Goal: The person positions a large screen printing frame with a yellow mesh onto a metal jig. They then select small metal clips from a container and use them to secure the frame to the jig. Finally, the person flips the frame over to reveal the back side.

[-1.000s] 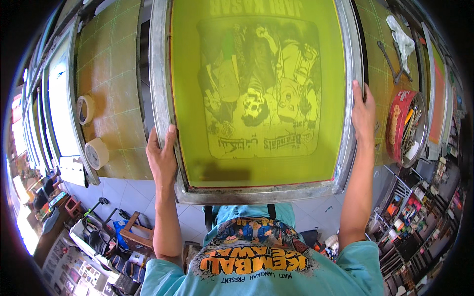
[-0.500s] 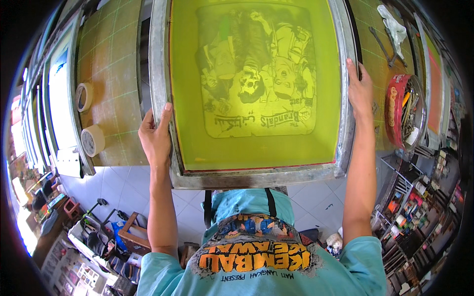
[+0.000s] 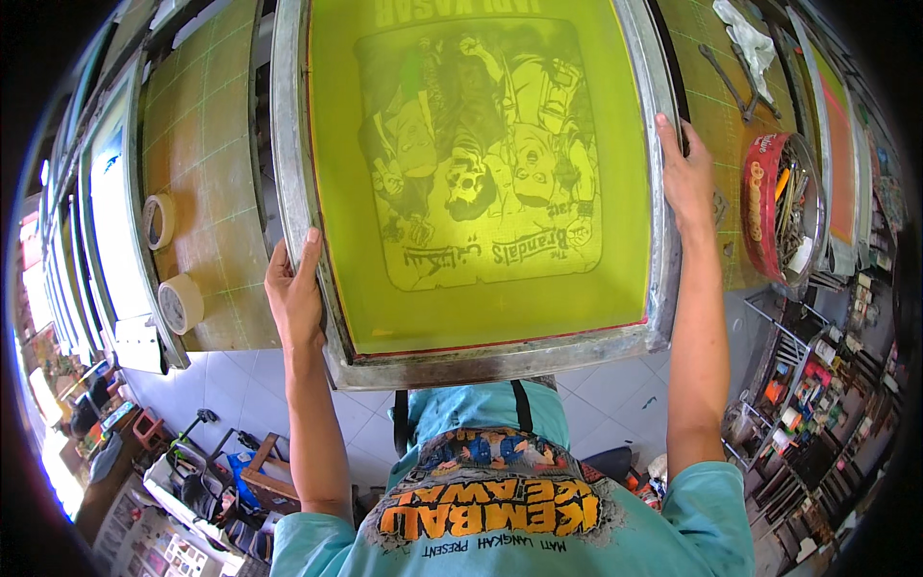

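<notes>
Between my hands is a large silk-screen printing frame (image 3: 452, 367) of worn grey metal. Its yellow-green mesh (image 3: 500, 313) carries a dark stencil of several figures, a skull face and lettering, upside down to me. My left hand (image 3: 296, 300) grips the left side bar, thumb on top and fingers round the outer edge. Higher up, my right hand (image 3: 688, 178) grips the right bar the same way. The fingers under the frame are partly hidden, and its far end is cut off by the picture's upper edge.
Brown gridded boards flank the frame. Two tape rolls (image 3: 181, 302) rest on the left one. On the right are a red round tin (image 3: 769, 207) of tools, a wrench (image 3: 723, 79) and a white rag (image 3: 748, 37). Below right stands a rack (image 3: 817, 413) with bottles.
The printing frame has come slightly toward me and to the left, tilting a little, and more of the stencil's far lettering shows. Both hands have kept their hold on it.
</notes>
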A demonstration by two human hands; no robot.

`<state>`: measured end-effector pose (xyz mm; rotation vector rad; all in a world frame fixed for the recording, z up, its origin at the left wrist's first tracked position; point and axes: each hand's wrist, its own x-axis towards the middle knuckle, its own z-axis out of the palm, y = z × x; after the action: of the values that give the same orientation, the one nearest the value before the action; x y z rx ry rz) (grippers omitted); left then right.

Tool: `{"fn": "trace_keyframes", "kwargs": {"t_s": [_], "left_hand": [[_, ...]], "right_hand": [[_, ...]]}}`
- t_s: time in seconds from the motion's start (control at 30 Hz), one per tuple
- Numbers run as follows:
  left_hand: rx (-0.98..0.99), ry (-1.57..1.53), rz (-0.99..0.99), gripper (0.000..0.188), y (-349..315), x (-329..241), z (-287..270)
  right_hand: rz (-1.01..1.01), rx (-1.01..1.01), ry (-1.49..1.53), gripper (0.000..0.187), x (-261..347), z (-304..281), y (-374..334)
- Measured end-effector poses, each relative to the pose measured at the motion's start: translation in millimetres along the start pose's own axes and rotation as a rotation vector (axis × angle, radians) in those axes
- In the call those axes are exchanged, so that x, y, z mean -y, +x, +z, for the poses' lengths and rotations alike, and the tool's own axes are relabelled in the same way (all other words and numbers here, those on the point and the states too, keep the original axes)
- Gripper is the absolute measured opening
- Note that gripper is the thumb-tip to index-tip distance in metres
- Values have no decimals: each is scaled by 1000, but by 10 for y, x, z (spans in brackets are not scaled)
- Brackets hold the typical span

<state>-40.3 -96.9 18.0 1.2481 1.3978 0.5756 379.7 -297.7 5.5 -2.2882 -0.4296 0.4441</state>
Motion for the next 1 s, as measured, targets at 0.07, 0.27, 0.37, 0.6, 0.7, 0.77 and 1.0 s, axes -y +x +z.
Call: {"fn": "trace_keyframes", "kwargs": {"t_s": [0.07, 0.27, 0.37, 0.6, 0.7, 0.77, 1.0], "left_hand": [[33, -74, -59, 28, 26, 12, -33], [42, -193, -167, 29, 23, -27, -45], [20, -188, -134, 30, 26, -11, -40], [16, -107, -89, 34, 0, -75, -10], [-38, 83, 41, 41, -28, -96, 27], [-99, 179, 140, 45, -50, -104, 85], [-111, 262, 219, 48, -6, -65, 104]], "right_hand": [[15, -62, -47, 86, 28, 11, -22], [23, -46, -37, 82, 188, -1, -135], [-11, -61, -25, 77, 133, 37, -74], [-56, -96, -86, 66, 167, 51, -88], [-42, -82, -73, 65, 272, 56, -145], [-41, -93, -83, 64, 267, 68, -148], [-28, -100, -116, 64, 259, 60, -135]]}}
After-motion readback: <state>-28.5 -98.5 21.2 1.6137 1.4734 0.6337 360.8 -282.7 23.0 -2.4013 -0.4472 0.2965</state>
